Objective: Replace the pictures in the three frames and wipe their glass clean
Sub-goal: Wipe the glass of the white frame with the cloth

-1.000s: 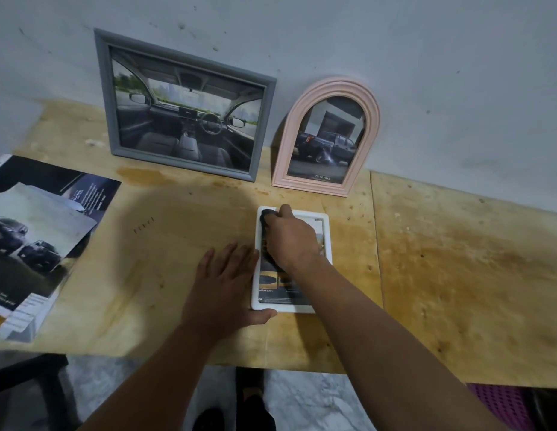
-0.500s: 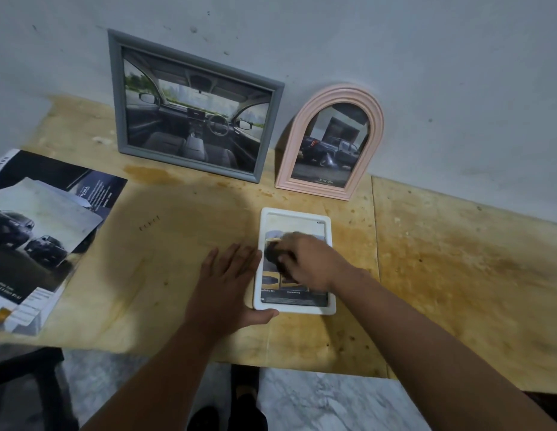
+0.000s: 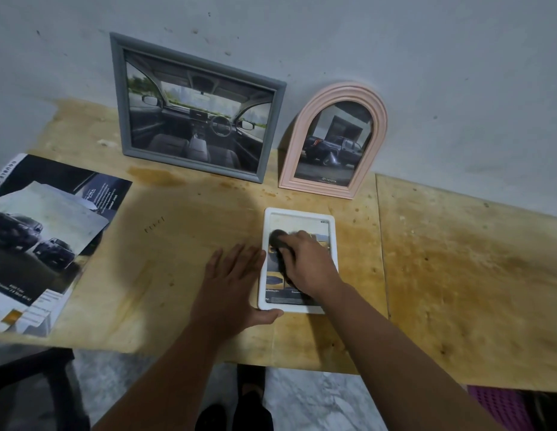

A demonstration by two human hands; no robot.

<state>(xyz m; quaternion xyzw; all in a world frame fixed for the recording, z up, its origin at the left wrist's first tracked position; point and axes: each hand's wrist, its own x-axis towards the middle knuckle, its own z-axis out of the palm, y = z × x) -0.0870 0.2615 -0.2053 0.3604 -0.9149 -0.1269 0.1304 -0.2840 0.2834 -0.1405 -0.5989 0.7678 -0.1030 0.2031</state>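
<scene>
Your right hand (image 3: 305, 262) had its fingers curled round a dark cloth (image 3: 278, 242), pressing it onto the glass of the white frame (image 3: 332, 244) just below centre of the shot. The wad poked out past your knuckles toward the frame's upper left corner, so that's where the rubbing was happening. Your left hand (image 3: 232, 284) lay flat with fingers straight and spread on the table (image 3: 457, 259), gripping nothing, its fingertips along the frame's left edge and the thumb tucked against the bottom left corner, looks like you were bracing it so it wouldn't skate around.

So I'd say you were mid-wipe on the third frame. It lay face up with a picture already in it. The grey frame (image 3: 118, 98) in the upper middle and the pink arched frame (image 3: 381, 119) to its right both stood leaning on the wall with car photos inside, and I'd guess those were done, though I couldn't tell how clean their glass was.

The brochures (image 3: 37, 237) sat at the left edge, well apart from everything.

Next move, I reckon: work the cloth down over the lower half your wrist was covering, keeping that left hand planted, then stand the frame up beside the other two.
</scene>
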